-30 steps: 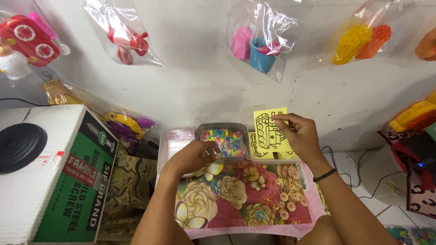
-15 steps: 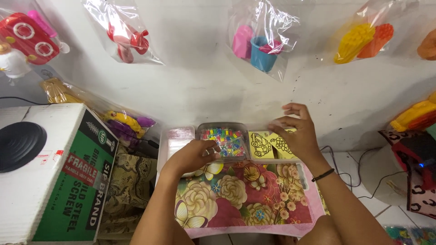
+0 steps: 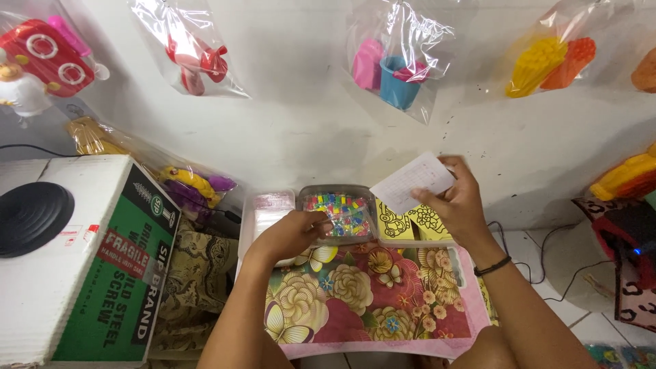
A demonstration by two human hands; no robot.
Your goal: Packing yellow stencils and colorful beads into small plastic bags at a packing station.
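My right hand (image 3: 456,199) holds a small white card (image 3: 413,180), tilted, above a stack of yellow printed cards (image 3: 407,224) lying in a shallow clear tray. My left hand (image 3: 292,232) rests on the near left corner of a clear plastic box (image 3: 337,208) filled with small coloured beads. Both box and tray sit at the far edge of a floral pink mat (image 3: 369,294) in front of me.
A green and white cardboard box (image 3: 102,260) with a black round disc (image 3: 31,217) on top stands at the left. Bagged plastic toys (image 3: 400,65) hang on the white wall. A stack of clear bags (image 3: 263,208) lies left of the bead box. Cables and dark fabric lie at the right.
My right hand set the yellow card down onto the stack, then lifted a white card up off it. My left hand stayed on the bead box.
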